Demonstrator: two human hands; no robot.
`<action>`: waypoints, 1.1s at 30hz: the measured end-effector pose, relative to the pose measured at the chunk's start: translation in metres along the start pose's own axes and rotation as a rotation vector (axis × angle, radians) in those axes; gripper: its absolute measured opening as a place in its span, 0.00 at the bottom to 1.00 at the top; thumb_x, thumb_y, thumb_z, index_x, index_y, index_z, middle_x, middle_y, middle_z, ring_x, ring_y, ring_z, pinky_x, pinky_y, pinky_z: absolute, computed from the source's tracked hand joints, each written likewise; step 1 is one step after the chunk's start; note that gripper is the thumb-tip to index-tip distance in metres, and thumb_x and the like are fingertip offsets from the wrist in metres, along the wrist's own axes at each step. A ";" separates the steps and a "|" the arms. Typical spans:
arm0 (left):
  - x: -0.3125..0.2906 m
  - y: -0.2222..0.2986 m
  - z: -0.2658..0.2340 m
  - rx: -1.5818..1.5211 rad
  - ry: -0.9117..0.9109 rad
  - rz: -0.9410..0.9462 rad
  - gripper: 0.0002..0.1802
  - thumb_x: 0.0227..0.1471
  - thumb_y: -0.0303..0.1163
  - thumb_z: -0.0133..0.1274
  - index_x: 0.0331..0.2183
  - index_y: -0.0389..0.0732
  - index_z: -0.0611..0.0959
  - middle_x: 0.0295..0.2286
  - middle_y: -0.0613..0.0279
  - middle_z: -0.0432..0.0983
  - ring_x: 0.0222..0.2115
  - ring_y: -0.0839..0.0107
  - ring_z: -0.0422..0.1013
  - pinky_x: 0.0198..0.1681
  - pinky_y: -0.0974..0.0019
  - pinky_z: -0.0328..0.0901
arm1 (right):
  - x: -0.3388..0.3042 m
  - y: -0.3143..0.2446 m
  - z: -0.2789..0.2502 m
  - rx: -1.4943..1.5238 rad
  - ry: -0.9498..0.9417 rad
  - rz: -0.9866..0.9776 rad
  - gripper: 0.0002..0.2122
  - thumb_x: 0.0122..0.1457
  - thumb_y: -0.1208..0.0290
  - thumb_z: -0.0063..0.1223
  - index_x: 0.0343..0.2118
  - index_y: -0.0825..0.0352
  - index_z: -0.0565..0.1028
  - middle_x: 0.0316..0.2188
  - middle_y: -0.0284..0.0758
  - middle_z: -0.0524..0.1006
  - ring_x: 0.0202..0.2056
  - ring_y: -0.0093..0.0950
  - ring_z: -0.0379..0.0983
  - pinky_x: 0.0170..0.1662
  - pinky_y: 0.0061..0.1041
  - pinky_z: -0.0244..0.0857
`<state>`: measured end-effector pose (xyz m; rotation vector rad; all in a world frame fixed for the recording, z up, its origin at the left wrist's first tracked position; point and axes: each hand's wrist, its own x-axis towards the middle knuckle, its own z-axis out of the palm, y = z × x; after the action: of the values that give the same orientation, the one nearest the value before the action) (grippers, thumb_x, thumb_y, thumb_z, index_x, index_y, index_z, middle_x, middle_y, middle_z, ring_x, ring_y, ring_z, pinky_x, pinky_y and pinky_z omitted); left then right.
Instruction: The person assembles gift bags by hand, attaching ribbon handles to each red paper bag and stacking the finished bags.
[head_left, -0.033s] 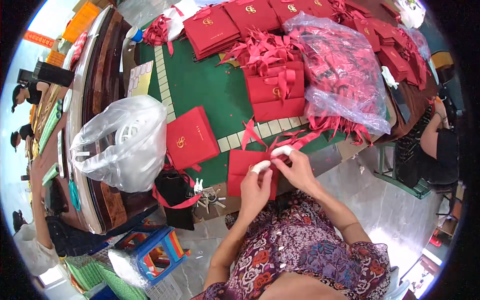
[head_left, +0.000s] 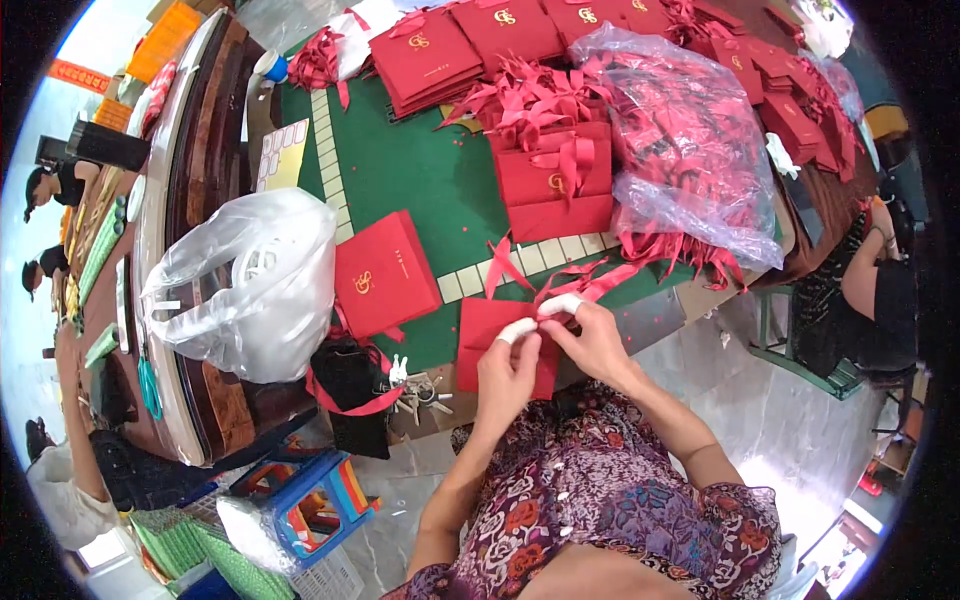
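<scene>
A red paper gift bag (head_left: 481, 337) lies flat at the table's near edge, under both hands. My left hand (head_left: 508, 375) and my right hand (head_left: 592, 342) meet over its upper right part, each with a white cover on a finger. Thumb and forefinger are pinched together on both hands, on the red ribbon (head_left: 540, 318) at the bag. My fingertips hide how the ribbon runs there. More red ribbon (head_left: 605, 284) trails off behind my right hand, and a loop (head_left: 500, 262) stands up behind the bag.
Left of my hands lie another red bag (head_left: 385, 275), a white plastic bag (head_left: 255, 290), a black pouch (head_left: 350, 370) and keys (head_left: 425, 393). Beyond are beribboned red bags (head_left: 555, 185) and a clear sack of ribbons (head_left: 690, 140). A person (head_left: 865, 270) sits at the right.
My left fingertips have shifted slightly up toward my right ones at the ribbon. Otherwise the scene looks the same.
</scene>
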<state>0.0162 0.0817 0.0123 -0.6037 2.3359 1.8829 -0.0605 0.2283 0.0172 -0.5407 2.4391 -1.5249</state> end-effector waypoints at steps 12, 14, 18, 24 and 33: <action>0.021 -0.005 -0.015 -0.153 -0.071 -0.118 0.09 0.59 0.30 0.56 0.36 0.33 0.78 0.26 0.59 0.80 0.22 0.76 0.76 0.22 0.72 0.72 | -0.004 0.003 -0.027 -0.236 -0.276 -0.309 0.09 0.52 0.74 0.60 0.36 0.64 0.77 0.34 0.37 0.74 0.38 0.39 0.73 0.41 0.36 0.69; 0.016 -0.005 -0.017 -0.099 0.006 -0.113 0.09 0.58 0.29 0.57 0.36 0.33 0.78 0.25 0.59 0.79 0.21 0.76 0.76 0.22 0.73 0.71 | -0.010 0.004 -0.039 -0.303 -0.277 -0.188 0.08 0.51 0.73 0.61 0.36 0.64 0.77 0.34 0.37 0.75 0.38 0.39 0.74 0.41 0.35 0.69; 0.010 -0.006 -0.024 -0.075 0.039 -0.086 0.08 0.57 0.28 0.58 0.34 0.33 0.77 0.24 0.60 0.79 0.20 0.76 0.75 0.20 0.74 0.70 | -0.017 0.000 -0.059 -0.496 -0.200 -0.095 0.07 0.52 0.71 0.63 0.33 0.65 0.79 0.35 0.39 0.75 0.38 0.40 0.74 0.41 0.36 0.69; 0.005 -0.014 -0.027 -0.311 -0.026 -0.164 0.05 0.58 0.26 0.56 0.35 0.35 0.77 0.23 0.61 0.78 0.19 0.76 0.74 0.20 0.73 0.70 | -0.009 -0.032 -0.040 -0.313 0.030 0.070 0.06 0.55 0.69 0.62 0.33 0.66 0.81 0.30 0.39 0.76 0.28 0.35 0.75 0.31 0.32 0.67; -0.017 -0.012 -0.009 -0.391 -0.056 -0.201 0.06 0.58 0.27 0.56 0.35 0.35 0.77 0.24 0.62 0.79 0.21 0.77 0.75 0.23 0.74 0.71 | 0.012 -0.002 0.015 -0.368 0.136 0.113 0.11 0.53 0.64 0.64 0.27 0.66 0.77 0.22 0.37 0.74 0.23 0.35 0.74 0.27 0.34 0.67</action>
<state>0.0379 0.0753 0.0087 -0.7733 1.8021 2.2349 -0.0656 0.2103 0.0131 -0.3610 2.8218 -1.1069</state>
